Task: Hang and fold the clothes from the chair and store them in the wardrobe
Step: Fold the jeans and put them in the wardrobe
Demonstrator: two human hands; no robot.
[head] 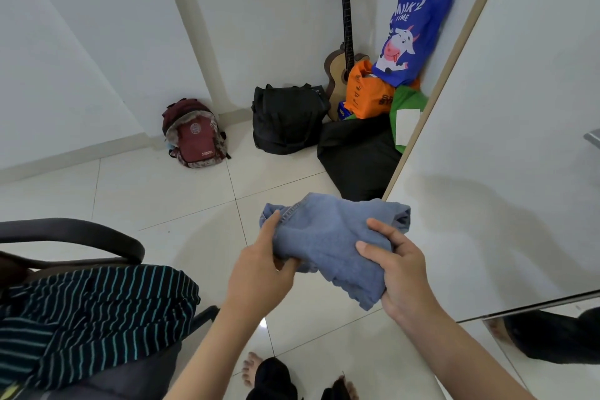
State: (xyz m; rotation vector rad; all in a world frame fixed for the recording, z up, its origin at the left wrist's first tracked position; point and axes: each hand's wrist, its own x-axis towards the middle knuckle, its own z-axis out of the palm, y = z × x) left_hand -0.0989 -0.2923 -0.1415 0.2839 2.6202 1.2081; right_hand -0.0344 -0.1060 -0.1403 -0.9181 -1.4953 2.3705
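White walls and a glossy cream tiled floor [156, 191] form the setting. A tall white wardrobe door [519, 140] with a pale wood edge fills the right side of the view.

At lower left stands a black chair [71, 234], armrest curving across the frame. A dark garment with teal stripes [91, 308] lies heaped on its seat.

Against the far wall: a black duffel bag [287, 118], with a second black soft bag [357, 156] lying on the floor beside the door edge. A maroon backpack [194, 135] sits upright at the wall base, well apart to the left. An acoustic guitar [344, 42] leans upright in the corner, neck pointing up. In front of it are an orange bag [367, 94], a blue bag with a cartoon cow [412, 36] and a green bag [406, 107], piled together.

The task item, a folded blue denim garment [331, 243], is held in the air above the floor, between chair and wardrobe door. Its long axis runs from upper left to lower right; a stitched seam shows at the upper left, a rolled fold at the upper right.

The left hand [263, 269] grips the garment's left end, fingers curled under, thumb on top. The right hand [399, 269] grips the right side, fingers and thumb closed round the cloth.

Bare feet show at the bottom edge.
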